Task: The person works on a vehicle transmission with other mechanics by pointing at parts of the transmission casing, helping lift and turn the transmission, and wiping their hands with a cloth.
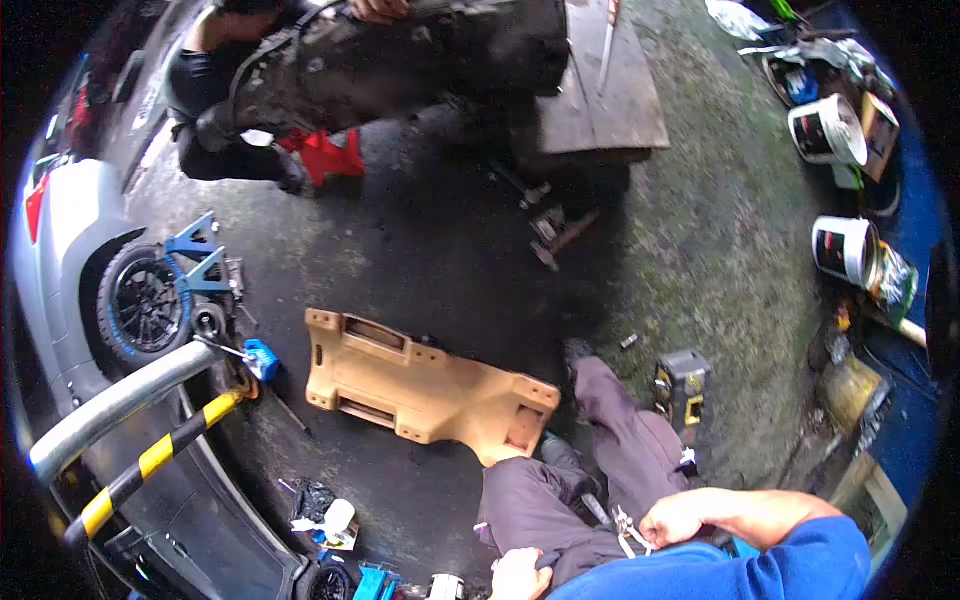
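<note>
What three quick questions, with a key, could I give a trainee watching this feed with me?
1. Multiple choice: what colour is the mechanic's creeper? A) black B) tan C) blue
2. True or false: the small metal tool is nearer the wearer's right hand than the left hand.
3. Count: how many white buckets show along the right side of the view?

Key: 1. B; 2. True; 3. Two.
</note>
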Available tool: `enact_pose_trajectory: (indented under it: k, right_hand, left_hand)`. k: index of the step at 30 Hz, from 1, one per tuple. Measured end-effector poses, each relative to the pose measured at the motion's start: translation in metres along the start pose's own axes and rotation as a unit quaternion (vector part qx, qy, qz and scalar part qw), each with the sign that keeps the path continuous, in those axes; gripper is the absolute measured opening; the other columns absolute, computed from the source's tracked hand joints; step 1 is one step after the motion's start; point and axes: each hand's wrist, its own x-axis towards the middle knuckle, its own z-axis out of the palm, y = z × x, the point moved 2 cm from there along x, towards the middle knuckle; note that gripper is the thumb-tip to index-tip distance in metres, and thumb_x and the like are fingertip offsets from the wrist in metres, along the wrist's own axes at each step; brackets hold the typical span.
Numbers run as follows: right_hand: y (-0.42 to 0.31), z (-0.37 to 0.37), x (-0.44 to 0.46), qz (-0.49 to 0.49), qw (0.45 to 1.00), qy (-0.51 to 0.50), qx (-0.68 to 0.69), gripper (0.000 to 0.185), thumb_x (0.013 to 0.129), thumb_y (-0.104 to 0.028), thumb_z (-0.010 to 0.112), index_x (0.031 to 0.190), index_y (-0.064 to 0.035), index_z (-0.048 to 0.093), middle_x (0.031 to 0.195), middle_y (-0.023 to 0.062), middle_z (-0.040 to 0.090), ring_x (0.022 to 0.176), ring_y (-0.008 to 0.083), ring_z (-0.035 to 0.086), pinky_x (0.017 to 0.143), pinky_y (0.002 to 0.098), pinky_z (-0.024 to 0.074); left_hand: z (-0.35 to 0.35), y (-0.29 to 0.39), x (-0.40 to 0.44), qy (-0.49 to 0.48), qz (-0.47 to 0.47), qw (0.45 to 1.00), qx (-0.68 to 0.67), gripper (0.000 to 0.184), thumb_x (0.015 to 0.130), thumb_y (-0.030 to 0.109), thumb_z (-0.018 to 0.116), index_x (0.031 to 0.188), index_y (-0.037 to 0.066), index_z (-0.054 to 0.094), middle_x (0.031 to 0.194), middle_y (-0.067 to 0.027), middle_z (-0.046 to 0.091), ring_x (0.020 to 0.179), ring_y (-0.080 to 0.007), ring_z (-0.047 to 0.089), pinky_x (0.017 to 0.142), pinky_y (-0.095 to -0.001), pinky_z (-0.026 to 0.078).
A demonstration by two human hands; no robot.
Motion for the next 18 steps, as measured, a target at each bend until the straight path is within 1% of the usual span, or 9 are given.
enact_pose_trajectory:
  k: [2, 3, 5, 6, 7, 9, 10, 14, 18]
  right_hand:
    - [0.008, 0.009, 0.006, -0.016, 1.0, 0.003, 0.018, 0.017, 0.079, -0.023, 0.065, 0.084, -0.0077, 0.061, 0.077, 0.0107, 0.063, 0.073, 0.0272, 0.06, 0.067, 0.0401, 0.0458]
    - [-0.002, -0.036, 0.004, -0.016, 0.999, 0.016, -0.026, 0.018, 0.08, -0.024, 0.065, 0.087, -0.0077, 0.063, 0.078, 0.0111, 0.064, 0.073, 0.0267, 0.061, 0.067, 0.0402, 0.0461]
    - [-0.01, -0.028, -0.002, -0.023, 0.999, 0.037, -0.01, 0.02, 0.08, -0.025, 0.065, 0.092, -0.008, 0.064, 0.081, 0.0119, 0.066, 0.075, 0.0262, 0.062, 0.068, 0.0396, 0.0468]
    - [-0.016, -0.03, -0.003, -0.026, 0.999, 0.033, -0.013, 0.02, 0.08, -0.025, 0.065, 0.092, -0.008, 0.064, 0.081, 0.0119, 0.066, 0.075, 0.0262, 0.062, 0.068, 0.0396, 0.0468]
    - [-0.022, -0.036, -0.003, -0.019, 0.999, 0.048, -0.014, 0.021, 0.08, -0.025, 0.065, 0.093, -0.0083, 0.065, 0.082, 0.0123, 0.067, 0.076, 0.0268, 0.063, 0.068, 0.0392, 0.0473]
    - [-0.035, -0.049, -0.006, -0.008, 0.998, 0.064, -0.02, 0.022, 0.08, -0.025, 0.066, 0.095, -0.0086, 0.066, 0.084, 0.0126, 0.067, 0.077, 0.0273, 0.063, 0.069, 0.0389, 0.0477]
    - [-0.043, -0.058, -0.007, -0.007, 0.996, 0.088, -0.018, 0.022, 0.08, -0.026, 0.066, 0.095, -0.0086, 0.066, 0.084, 0.0128, 0.067, 0.078, 0.0278, 0.063, 0.069, 0.0389, 0.048]
    - [-0.075, -0.103, -0.008, 0.035, 0.987, 0.157, -0.018, 0.023, 0.08, -0.028, 0.067, 0.094, -0.0095, 0.066, 0.085, 0.013, 0.068, 0.079, 0.0281, 0.064, 0.07, 0.0389, 0.0487]
    - [-0.114, -0.155, 0.017, 0.072, 0.974, 0.214, -0.007, 0.021, 0.079, -0.025, 0.066, 0.093, -0.0101, 0.067, 0.085, 0.013, 0.068, 0.08, 0.0263, 0.064, 0.072, 0.038, 0.0491]
  left_hand:
    - [-0.026, 0.014, -0.002, 0.006, -0.052, 0.997, -0.053, 0.027, 0.079, 0.026, 0.069, 0.101, 0.011, 0.064, 0.093, -0.0153, 0.067, 0.09, -0.0269, 0.064, 0.082, -0.0457, 0.048]
    - [-0.07, 0.016, 0.034, 0.056, -0.042, 0.997, -0.037, 0.027, 0.079, 0.026, 0.069, 0.101, 0.011, 0.064, 0.093, -0.0153, 0.067, 0.09, -0.0269, 0.064, 0.082, -0.0457, 0.048]
    - [-0.104, 0.02, 0.031, -0.127, -0.12, 0.974, -0.147, 0.024, 0.077, 0.021, 0.07, 0.098, 0.01, 0.064, 0.088, -0.0161, 0.065, 0.082, -0.0228, 0.065, 0.071, -0.0352, 0.048]
    - [-0.114, 0.019, 0.03, -0.14, -0.115, 0.969, -0.168, 0.013, 0.083, 0.017, 0.063, 0.09, 0.007, 0.062, 0.087, -0.011, 0.064, 0.078, -0.0186, 0.063, 0.067, -0.0311, 0.046]
    - [-0.123, 0.011, 0.035, -0.134, -0.116, 0.97, -0.168, 0.013, 0.083, 0.017, 0.063, 0.09, 0.007, 0.062, 0.087, -0.011, 0.064, 0.078, -0.0186, 0.063, 0.067, -0.0311, 0.046]
    - [-0.132, -0.01, 0.049, -0.229, -0.177, 0.923, -0.253, 0.035, 0.074, 0.021, 0.071, 0.105, 0.006, 0.063, 0.089, -0.0069, 0.066, 0.086, -0.0158, 0.059, 0.079, -0.0316, 0.048]
    - [-0.14, -0.019, 0.055, -0.258, -0.177, 0.9, -0.304, 0.034, 0.074, 0.018, 0.071, 0.104, 0.003, 0.063, 0.086, -0.0043, 0.064, 0.085, -0.013, 0.057, 0.077, -0.0302, 0.047]
    - [-0.154, -0.062, 0.082, -0.292, -0.103, 0.878, -0.365, 0.035, 0.073, 0.016, 0.071, 0.104, 0.002, 0.063, 0.088, -0.0026, 0.064, 0.085, -0.0126, 0.056, 0.078, -0.0295, 0.047]
    - [-0.233, -0.102, 0.158, -0.271, -0.088, 0.878, -0.386, 0.031, 0.073, 0.018, 0.07, 0.099, 0.002, 0.064, 0.083, -0.0035, 0.062, 0.081, -0.0125, 0.054, 0.074, -0.0287, 0.046]
